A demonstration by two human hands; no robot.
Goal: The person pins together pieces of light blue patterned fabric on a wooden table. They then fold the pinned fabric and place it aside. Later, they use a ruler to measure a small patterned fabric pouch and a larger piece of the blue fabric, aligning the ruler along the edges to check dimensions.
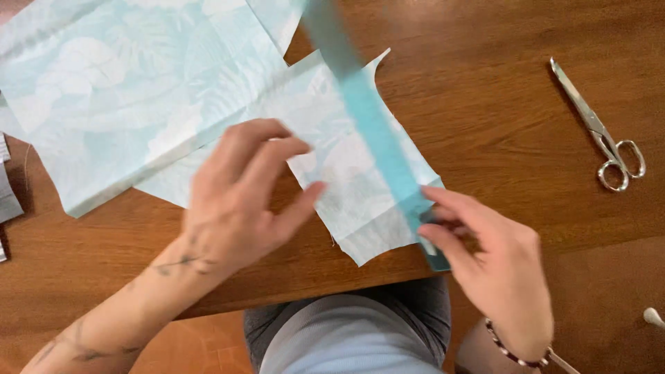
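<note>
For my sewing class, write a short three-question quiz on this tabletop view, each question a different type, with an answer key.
1. True or false: the scissors lie on the pale patterned fabric.
2. Which of the hands grips the teal strip? A) left hand B) right hand C) neither
3. Fill in: the smaller fabric piece lies on a ______ table.

Key
1. False: they lie on bare wood, far to the right of the fabric.
2. B: the right hand pinches the strip's near end; the left hand hovers with fingers spread over the fabric edge.
3. wooden
</note>
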